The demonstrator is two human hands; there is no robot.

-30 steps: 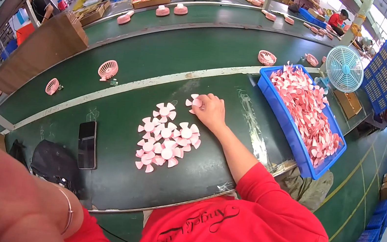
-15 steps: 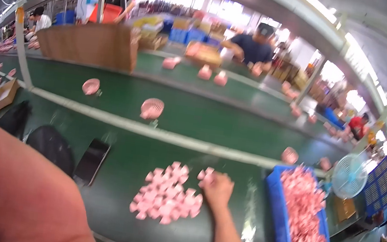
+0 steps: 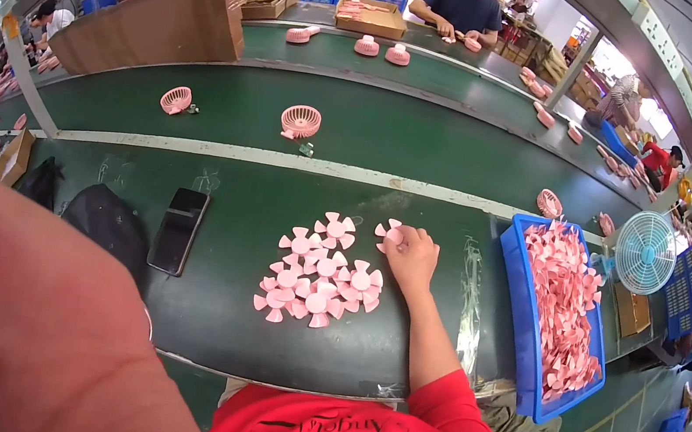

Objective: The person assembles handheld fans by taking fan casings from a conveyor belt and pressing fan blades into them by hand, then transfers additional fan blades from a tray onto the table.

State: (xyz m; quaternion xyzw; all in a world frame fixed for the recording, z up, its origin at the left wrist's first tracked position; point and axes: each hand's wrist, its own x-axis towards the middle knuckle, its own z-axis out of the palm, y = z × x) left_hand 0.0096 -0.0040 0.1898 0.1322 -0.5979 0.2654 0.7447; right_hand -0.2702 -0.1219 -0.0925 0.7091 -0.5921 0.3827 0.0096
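My right hand (image 3: 414,256) pinches a pink fan blade (image 3: 386,232) just above the green work surface (image 3: 207,320). Close to its left lies a loose cluster of pink fan blades (image 3: 323,266), flat and partly overlapping, with one blade (image 3: 335,230) at the cluster's top edge. My left arm (image 3: 41,306) fills the lower left, raised very close to the camera. The fingers of that hand are outside the picture, so its grip is hidden.
A blue crate (image 3: 530,366) heaped with pink blades stands at right, beside a small turquoise fan (image 3: 645,253). A black phone (image 3: 178,232) and black bag (image 3: 106,226) lie left. Beyond the pale rail (image 3: 343,171), pink fan housings (image 3: 301,121) sit on a green belt. People work across.
The view has tilted down, bringing my red shirt into sight and shifting the far side upward. My right hand still holds the blade beside the cluster.
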